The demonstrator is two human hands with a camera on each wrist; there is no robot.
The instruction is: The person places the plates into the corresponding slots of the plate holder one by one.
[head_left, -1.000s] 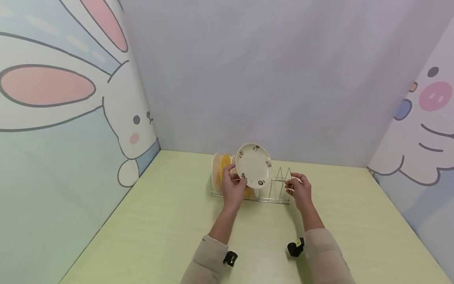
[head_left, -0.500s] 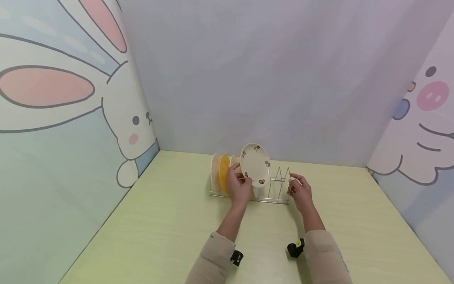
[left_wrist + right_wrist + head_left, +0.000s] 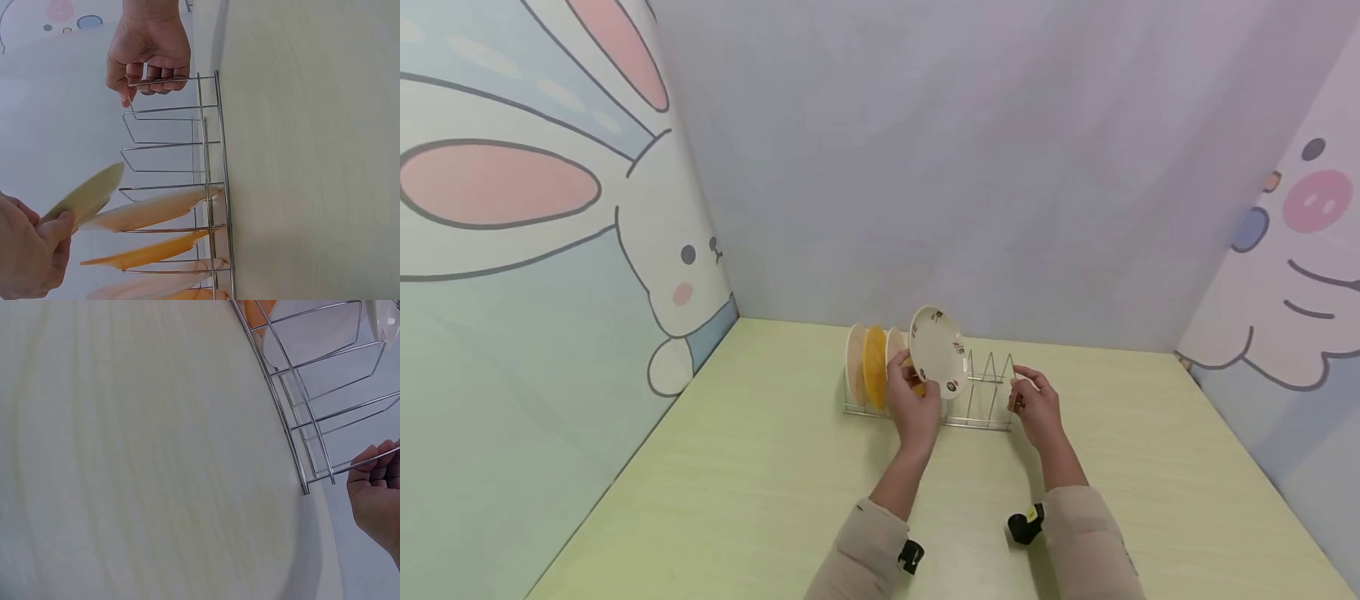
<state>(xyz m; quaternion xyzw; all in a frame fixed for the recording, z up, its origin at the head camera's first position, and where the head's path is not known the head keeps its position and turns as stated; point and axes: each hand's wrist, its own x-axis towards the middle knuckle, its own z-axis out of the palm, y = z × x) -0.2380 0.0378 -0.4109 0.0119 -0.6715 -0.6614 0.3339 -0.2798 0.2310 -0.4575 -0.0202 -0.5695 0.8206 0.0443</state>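
My left hand [image 3: 915, 410] pinches a cream plate [image 3: 937, 354] with small printed motifs by its lower left edge, thumb on the face. The plate is tilted and raised above a wire dish rack [image 3: 977, 423]; in the left wrist view the plate [image 3: 87, 194] hangs apart from the rack's wires. At the rack's right end my right hand [image 3: 1036, 408] grips the end wire, fingers curled round it, as the right wrist view shows of the hand [image 3: 378, 494]. White and orange plates stand upright in the rack's left slots, among them an orange plate [image 3: 875, 367] and a white plate [image 3: 855, 365].
The rack stands on a pale yellow-green table [image 3: 760, 500], near the back wall [image 3: 925, 167]. Upright wire dividers [image 3: 991, 367] rise between the held plate and my right hand. Cartoon-printed walls [image 3: 550, 333] flank the table.
My left hand has moved slightly right with the cream plate. The plate has turned more edge-on and dropped a little. My right hand stays on the rack's end wire.
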